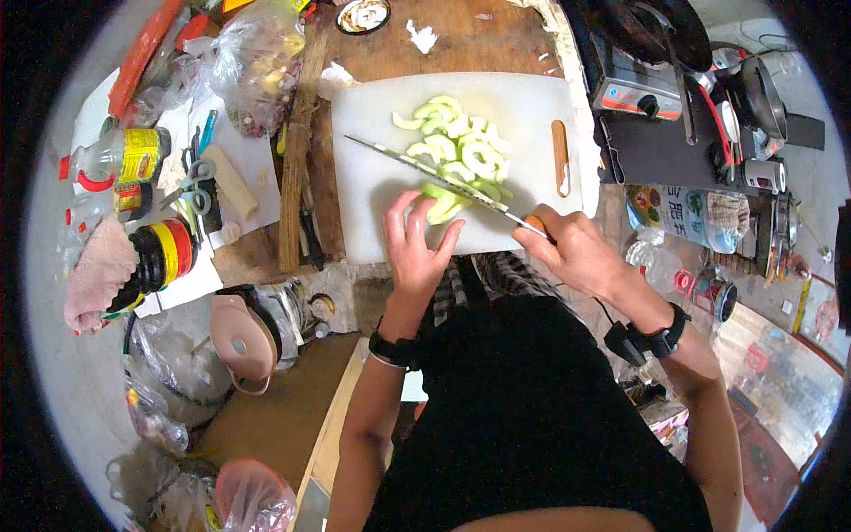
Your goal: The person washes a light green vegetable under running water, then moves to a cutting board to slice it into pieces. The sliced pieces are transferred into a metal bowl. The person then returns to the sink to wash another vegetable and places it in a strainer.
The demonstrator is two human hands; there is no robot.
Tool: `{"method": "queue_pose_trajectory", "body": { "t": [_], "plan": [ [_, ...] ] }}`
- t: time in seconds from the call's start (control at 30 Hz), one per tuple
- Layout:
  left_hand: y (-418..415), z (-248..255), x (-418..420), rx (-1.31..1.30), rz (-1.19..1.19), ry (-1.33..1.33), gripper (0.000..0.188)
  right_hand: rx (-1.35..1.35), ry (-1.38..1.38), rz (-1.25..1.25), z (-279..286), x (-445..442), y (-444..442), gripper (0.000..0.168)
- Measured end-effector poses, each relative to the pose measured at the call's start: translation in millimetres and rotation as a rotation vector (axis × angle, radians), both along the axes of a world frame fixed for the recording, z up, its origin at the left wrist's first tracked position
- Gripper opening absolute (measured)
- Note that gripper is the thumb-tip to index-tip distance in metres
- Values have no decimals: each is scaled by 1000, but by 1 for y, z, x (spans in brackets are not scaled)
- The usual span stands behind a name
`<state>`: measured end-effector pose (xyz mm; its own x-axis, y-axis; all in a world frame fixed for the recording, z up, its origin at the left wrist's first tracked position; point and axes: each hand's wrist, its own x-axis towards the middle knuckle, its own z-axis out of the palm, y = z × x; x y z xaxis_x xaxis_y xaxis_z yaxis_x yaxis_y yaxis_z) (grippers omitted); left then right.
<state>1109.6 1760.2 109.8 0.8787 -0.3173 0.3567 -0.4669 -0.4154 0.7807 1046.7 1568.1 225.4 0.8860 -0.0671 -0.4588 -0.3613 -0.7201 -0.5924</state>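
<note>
My right hand [575,249] grips the wooden handle of a kitchen knife [432,171]. The blade slants up and left across the white cutting board [372,213], its edge among pale green vegetable pieces. Beyond the blade lies a loose heap of curved slices [459,136], some of them ring-shaped. On the near side, a larger green chunk [442,205] sits against the blade. My left hand [417,236] is bent over the near left of this chunk, fingertips at or close to it; the exact contact is unclear. The underside of the blade is hidden.
Left of the board stand sauce bottles [163,256], scissors [198,186] and a plastic bag of produce [256,66]. To the right are a portable stove [638,93] with a dark pan [655,33]. A black-rimmed lid [362,14] lies behind the board.
</note>
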Motion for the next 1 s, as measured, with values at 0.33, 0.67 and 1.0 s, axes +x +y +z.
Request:
{"method": "queue_pose_trajectory", "body": {
  "t": [0.33, 0.67, 1.0],
  "plan": [
    [5, -14, -1, 43, -22, -49, 34, -136, -6, 114, -42, -6, 2, 39],
    [5, -12, -1, 38, -29, -52, 34, -98, 7, 97, -20, -2, 5, 51],
    [7, -16, 0, 19, -38, -36, 32, -82, 12, 100, -11, -2, 10, 44]
  ]
}}
